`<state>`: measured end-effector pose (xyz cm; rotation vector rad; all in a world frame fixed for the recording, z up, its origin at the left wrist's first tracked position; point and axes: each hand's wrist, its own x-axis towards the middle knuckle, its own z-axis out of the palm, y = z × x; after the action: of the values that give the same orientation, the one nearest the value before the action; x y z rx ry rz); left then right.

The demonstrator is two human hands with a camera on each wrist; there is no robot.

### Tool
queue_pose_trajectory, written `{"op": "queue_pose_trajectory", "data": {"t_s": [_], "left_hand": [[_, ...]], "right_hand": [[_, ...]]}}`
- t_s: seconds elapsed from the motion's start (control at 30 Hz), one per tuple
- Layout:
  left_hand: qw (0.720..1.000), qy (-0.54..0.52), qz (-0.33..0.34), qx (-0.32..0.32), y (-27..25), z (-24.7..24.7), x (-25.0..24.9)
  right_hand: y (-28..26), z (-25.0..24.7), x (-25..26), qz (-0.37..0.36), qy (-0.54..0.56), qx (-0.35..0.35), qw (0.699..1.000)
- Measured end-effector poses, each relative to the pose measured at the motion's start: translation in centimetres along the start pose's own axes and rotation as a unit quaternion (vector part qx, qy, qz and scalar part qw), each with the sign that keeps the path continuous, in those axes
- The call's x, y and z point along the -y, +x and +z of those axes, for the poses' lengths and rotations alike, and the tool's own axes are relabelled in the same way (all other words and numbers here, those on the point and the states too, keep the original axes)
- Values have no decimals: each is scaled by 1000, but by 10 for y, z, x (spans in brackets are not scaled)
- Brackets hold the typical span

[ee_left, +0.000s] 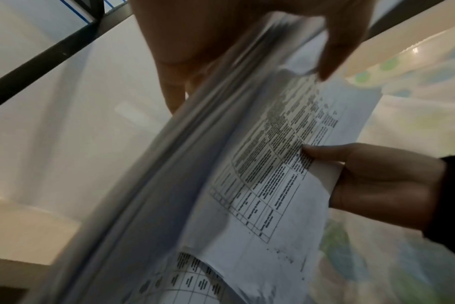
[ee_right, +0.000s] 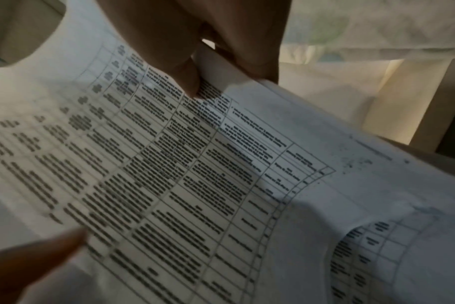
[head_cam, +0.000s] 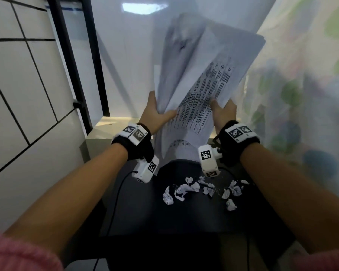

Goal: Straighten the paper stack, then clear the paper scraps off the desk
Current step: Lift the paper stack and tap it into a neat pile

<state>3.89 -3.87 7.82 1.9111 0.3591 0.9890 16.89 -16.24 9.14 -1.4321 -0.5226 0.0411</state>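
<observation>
The paper stack (head_cam: 202,79) of printed sheets is lifted off the desk, tilted up and away, its sheets fanned and uneven. My left hand (head_cam: 158,112) grips its left edge, thumb on the front sheet. Gripping the right edge is my right hand (head_cam: 222,110), thumb on the printed table. In the left wrist view the stack (ee_left: 247,164) shows edge-on between my left hand (ee_left: 221,41) and my right hand (ee_left: 377,181). The right wrist view shows my right hand (ee_right: 208,51) pinching the top sheet (ee_right: 169,174). Several crumpled paper scraps (head_cam: 202,189) lie on the black desk (head_cam: 164,222) below.
A tiled white wall (head_cam: 18,94) and a black frame (head_cam: 72,61) stand to the left. A patterned plastic curtain (head_cam: 301,85) hangs on the right. A pale ledge (head_cam: 114,122) lies beyond the desk. A black cable (head_cam: 114,202) runs down from my left wrist.
</observation>
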Motion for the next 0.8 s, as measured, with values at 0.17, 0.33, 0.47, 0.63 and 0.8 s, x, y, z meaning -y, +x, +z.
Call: {"op": "queue_pose_trajectory", "data": {"t_s": [0.17, 0.33, 0.47, 0.63, 0.8], "left_hand": [[997, -15, -46, -60, -2, -4, 18], [996, 19, -37, -83, 2, -7, 25], [992, 20, -65, -104, 10, -8, 16], [994, -10, -38, -106, 20, -18, -2], [986, -35, -101, -126, 8, -22, 13]], "right_hand": [[-11, 1, -18, -4, -13, 38, 999], [-2, -1, -29, 0, -39, 46, 998], [2, -5, -29, 33, -51, 52, 997], [7, -11, -22, 10, -42, 47, 998], [5, -14, -40, 30, -53, 68, 996]]}}
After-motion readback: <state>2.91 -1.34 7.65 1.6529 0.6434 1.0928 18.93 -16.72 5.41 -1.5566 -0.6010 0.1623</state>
